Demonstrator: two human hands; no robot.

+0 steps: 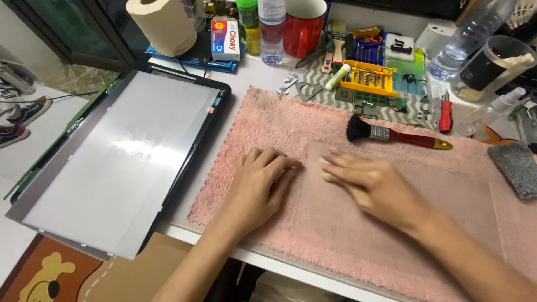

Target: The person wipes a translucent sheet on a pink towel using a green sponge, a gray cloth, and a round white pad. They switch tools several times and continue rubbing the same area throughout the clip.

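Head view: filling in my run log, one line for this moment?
left hand flat on pink towel | right hand presses pale wad on clear sheet | brush behind

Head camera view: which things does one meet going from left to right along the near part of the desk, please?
Grey display panel → left hand on the pink towel → right hand, covering a small pale thing → grey cloth at the right edge.
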